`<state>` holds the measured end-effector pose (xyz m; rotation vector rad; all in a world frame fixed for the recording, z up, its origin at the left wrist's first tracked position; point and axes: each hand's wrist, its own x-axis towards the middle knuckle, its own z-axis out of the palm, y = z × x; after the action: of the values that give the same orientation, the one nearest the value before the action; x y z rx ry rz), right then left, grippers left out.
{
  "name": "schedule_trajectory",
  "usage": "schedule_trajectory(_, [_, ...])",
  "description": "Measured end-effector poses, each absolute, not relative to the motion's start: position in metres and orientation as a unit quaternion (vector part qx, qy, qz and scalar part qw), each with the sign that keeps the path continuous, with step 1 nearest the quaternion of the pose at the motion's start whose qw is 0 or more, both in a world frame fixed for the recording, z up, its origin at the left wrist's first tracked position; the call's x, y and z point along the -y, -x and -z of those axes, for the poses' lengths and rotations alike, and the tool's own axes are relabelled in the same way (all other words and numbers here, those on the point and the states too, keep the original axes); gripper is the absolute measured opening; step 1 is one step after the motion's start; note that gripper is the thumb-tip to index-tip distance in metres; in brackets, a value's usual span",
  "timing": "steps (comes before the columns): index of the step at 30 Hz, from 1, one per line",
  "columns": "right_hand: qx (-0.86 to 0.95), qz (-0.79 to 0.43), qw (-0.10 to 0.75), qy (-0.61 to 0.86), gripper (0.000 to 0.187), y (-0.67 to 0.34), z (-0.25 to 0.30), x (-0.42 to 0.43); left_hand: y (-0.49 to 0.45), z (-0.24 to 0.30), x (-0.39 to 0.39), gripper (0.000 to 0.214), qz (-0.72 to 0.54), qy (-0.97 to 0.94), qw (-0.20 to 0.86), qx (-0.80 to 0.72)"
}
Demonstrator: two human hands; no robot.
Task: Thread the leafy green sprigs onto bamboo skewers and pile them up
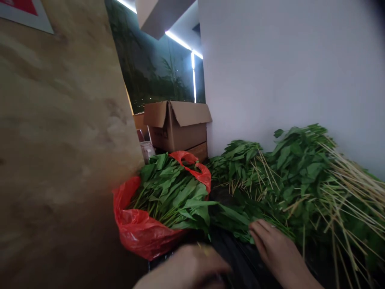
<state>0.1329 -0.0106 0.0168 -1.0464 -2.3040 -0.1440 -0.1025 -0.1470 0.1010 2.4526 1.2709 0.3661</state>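
Note:
My left hand [192, 265] is at the bottom centre, in front of a red plastic bag [135, 233]; motion blur hides how its fingers are set. Long leafy greens [174, 188] fill the bag, some leaves hanging over its right side. To the right, my right hand [275, 247] has its fingers curled over green stems and leaves [234, 216] lying on a black surface. Its fingertips press on them, though their undersides are hidden. Right beside that hand rises a large heap of leafy greens [303, 164] with pale cut stems.
An opened cardboard box [186, 134] stands behind the bag. A mottled tan wall [66, 132] borders the left side, and a plain white wall [285, 68] backs the heap. Another bunch of greens [240, 156] lies against the white wall.

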Motion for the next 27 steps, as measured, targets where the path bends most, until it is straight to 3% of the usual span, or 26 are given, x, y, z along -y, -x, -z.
schedule_trajectory(3, [0.864,0.058,0.393,0.309,0.021,-0.097,-0.057,0.029,0.15,-0.121,0.143,0.034,-0.17,-0.793,0.085,-0.579])
schedule_trajectory(6, [0.873,0.038,0.431,0.226,0.024,-0.051,-0.09,0.046,0.185,-0.122,0.146,0.03,-0.108,-0.637,-0.065,-0.76])
schedule_trajectory(11, [0.941,-0.014,0.317,0.115,0.033,0.019,-0.098,0.048,0.205,-0.115,0.165,0.031,0.007,-0.592,-0.01,-0.806])
schedule_trajectory(15, [0.969,0.017,0.22,0.11,0.059,0.045,-0.087,0.034,0.206,-0.112,0.17,0.018,-0.003,-0.591,0.003,-0.807])
schedule_trajectory(17, [0.974,0.028,0.181,0.137,0.065,0.048,-0.085,0.031,0.207,-0.106,0.168,0.03,-0.023,-0.576,-0.017,-0.817])
schedule_trajectory(22, [0.977,0.06,0.126,0.159,0.013,0.048,-0.082,0.036,0.215,-0.084,0.163,0.067,-0.069,-0.563,-0.074,-0.82])
schedule_trajectory(27, [0.948,0.165,0.231,0.144,0.015,0.045,-0.097,0.028,0.228,-0.074,0.162,0.072,-0.17,-0.596,-0.157,-0.769])
